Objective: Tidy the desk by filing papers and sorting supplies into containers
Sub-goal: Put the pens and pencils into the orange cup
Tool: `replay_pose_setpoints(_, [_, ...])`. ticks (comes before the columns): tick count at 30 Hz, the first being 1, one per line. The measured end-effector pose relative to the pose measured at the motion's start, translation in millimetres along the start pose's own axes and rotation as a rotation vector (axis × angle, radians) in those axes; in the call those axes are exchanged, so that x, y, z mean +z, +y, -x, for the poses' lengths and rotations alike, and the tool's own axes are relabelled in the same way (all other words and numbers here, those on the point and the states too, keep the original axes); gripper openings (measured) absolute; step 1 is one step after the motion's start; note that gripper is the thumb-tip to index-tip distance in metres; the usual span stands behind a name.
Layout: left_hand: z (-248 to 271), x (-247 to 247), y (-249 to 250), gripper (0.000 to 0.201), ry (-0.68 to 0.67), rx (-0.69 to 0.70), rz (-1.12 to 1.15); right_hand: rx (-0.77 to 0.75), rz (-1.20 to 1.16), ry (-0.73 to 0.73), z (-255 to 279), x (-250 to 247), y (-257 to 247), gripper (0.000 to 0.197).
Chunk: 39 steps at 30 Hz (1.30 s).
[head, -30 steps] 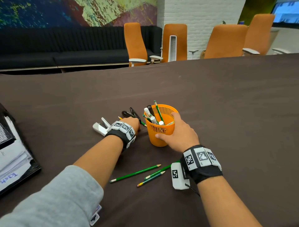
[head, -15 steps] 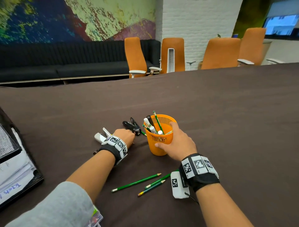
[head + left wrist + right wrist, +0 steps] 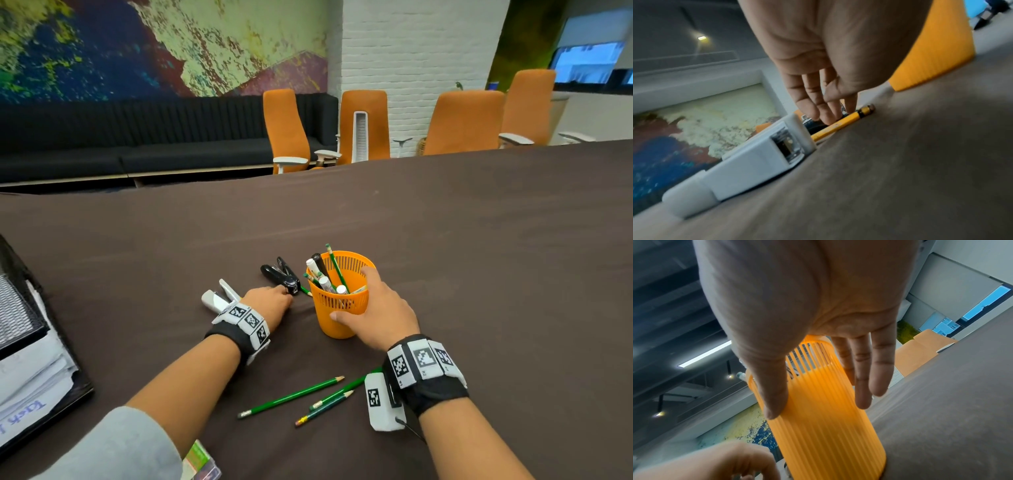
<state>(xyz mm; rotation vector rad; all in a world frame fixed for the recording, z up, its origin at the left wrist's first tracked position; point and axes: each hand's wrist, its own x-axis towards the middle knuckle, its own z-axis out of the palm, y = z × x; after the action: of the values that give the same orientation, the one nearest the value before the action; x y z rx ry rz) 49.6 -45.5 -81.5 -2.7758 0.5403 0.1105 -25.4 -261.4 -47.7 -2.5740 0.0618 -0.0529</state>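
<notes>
An orange slotted pen cup (image 3: pixel 339 330) (image 3: pixel 828 426) stands upright on the brown table and holds markers and a green pencil. My right hand (image 3: pixel 380 308) (image 3: pixel 807 313) grips it, thumb on the near wall and fingers round the far side. My left hand (image 3: pixel 270 301) (image 3: pixel 824 110) lies left of the cup, and its fingertips touch a yellow pencil (image 3: pixel 840 124) that lies flat on the table. A white stapler (image 3: pixel 217 296) (image 3: pixel 756 162) sits just left of that hand. A black stapler (image 3: pixel 279 274) lies just beyond the fingers.
Three green pencils (image 3: pixel 291 397) lie loose on the table near my right wrist. A black mesh tray with papers (image 3: pixel 20 342) sits at the left edge. Orange chairs (image 3: pixel 462 123) stand beyond the table's far edge.
The head view has tilted up, so everything sits lower in frame. My left hand has eased slightly left from the cup. My right hand keeps its hold on the cup.
</notes>
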Motion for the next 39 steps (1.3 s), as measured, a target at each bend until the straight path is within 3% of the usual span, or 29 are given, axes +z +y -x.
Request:
replay_pose_setpoints(3, [5,-6,-7,0.031,0.007,-0.023,0.066,-0.001,0.008,0.002,0,1,0,0.094])
replay_pose_setpoints(7, [13,-4,-2,0.025,-0.085,0.025,-0.038,0.006,0.009,0.006,0,3,1,0.094])
replay_pose_setpoints(14, [12,-10,8,0.027,-0.061,0.092,-0.202,0.002,0.001,0.009,0,4,1,0.092])
replay_pose_setpoints(16, [11,-17,-1,0.026,0.077,0.001,-0.055,-0.002,0.001,0.012,0,4,1,0.092])
replay_pose_setpoints(19, [8,-38,-24,0.023,0.537,-0.271,0.46,-0.006,0.003,0.015,-2,4,1,0.093])
replay_pose_setpoints(22, [5,-74,-43,0.018,0.969,-0.418,0.949,-0.004,0.005,0.016,-3,6,2,0.093])
replay_pose_setpoints(25, [5,-115,-55,0.011,1.192,-0.437,1.349,0.003,0.003,0.014,-3,6,2,0.093])
replay_pose_setpoints(28, [7,-137,-53,0.009,1.287,-0.409,1.557,0.002,-0.001,0.014,-3,6,2,0.093])
replay_pose_setpoints(30, [7,-143,-41,0.007,1.226,-0.371,1.566,0.003,0.0,0.012,-3,6,2,0.094])
replay_pose_setpoints(33, [-2,-134,-18,0.009,0.971,-0.263,1.464,0.002,-0.002,0.014,-3,6,2,0.094])
replay_pose_setpoints(36, [-14,-116,-1,0.005,0.718,-0.261,1.298,-0.005,-0.005,0.019,-2,6,2,0.092])
replay_pose_setpoints(39, [-20,-105,7,0.03,0.501,-0.314,1.167,-0.009,-0.005,0.022,-3,6,4,0.093])
